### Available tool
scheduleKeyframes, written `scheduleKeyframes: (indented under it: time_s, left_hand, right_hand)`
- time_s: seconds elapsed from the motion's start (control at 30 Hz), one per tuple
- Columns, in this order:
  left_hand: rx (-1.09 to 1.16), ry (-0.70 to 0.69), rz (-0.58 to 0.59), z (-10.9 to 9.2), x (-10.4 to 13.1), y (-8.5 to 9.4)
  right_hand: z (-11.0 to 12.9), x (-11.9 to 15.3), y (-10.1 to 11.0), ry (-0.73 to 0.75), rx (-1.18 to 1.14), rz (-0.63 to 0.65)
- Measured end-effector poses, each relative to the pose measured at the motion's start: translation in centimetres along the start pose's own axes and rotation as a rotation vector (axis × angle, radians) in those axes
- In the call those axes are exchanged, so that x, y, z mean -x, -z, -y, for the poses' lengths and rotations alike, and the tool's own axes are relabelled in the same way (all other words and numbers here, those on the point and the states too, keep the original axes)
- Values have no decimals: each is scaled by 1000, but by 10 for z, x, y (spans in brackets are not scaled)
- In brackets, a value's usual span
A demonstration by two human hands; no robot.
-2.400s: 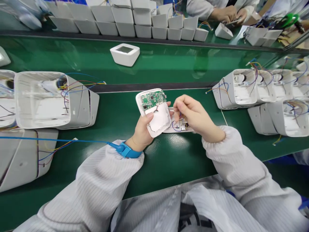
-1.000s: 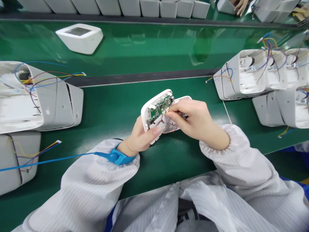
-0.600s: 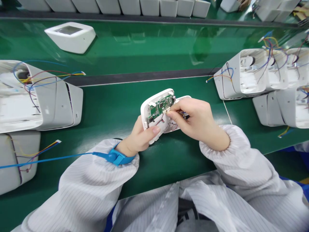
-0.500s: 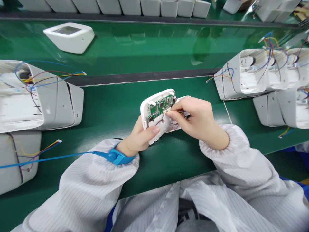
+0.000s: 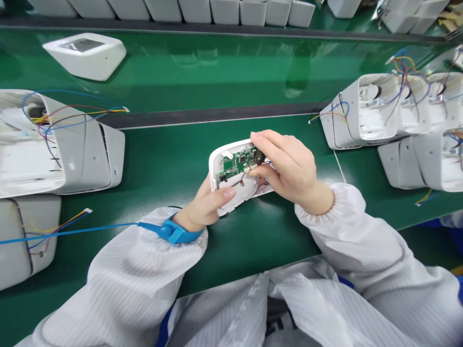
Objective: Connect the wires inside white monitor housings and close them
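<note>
A white plastic cover [image 5: 239, 192] with a green circuit board [image 5: 237, 164] in it is tilted up above the bench. My left hand [image 5: 213, 200] grips its lower left side, thumb on the inner face. My right hand [image 5: 289, 166] closes on its right end: fingers lie over the top edge, and the thumb presses near small white connectors [image 5: 249, 168] on the board. Thin wires run from these connectors. Behind the cover, partly hidden by my right hand, another white part [image 5: 263, 189] shows. A blue wrist strap [image 5: 177, 232] circles my left wrist.
White housings with loose wires stand at the left [image 5: 83, 154] and right [image 5: 342, 118]. On the green belt beyond the black rail lies a white device with a dark window [image 5: 87, 58]. A blue cord [image 5: 72, 232] runs left from the strap. White boxes [image 5: 224, 12] line the back.
My right fingers have shifted from the connectors up to the cover's top edge, while the thumb stays near the board. The white device on the belt has moved left.
</note>
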State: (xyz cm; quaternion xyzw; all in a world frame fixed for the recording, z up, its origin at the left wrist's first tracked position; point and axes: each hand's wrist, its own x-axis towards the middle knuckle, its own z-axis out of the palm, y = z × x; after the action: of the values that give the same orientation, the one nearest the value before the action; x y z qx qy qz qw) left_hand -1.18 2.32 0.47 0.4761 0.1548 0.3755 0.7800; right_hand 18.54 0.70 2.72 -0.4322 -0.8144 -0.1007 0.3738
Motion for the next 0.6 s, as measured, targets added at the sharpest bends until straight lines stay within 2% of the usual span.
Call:
scheduleKeyframes:
  time_s: [0.17,0.43,0.6]
  left_hand:
    - [-13,-14,8,1,-1,2]
    - [26,46,-22,1,-1,0]
    - [72,54,-22,-1,-3,0]
  right_hand:
    - [5,-2,3,-12,6,-25]
    - [7,-4,5,-133,-25,70]
    - [7,-6,3,-115,-89,59]
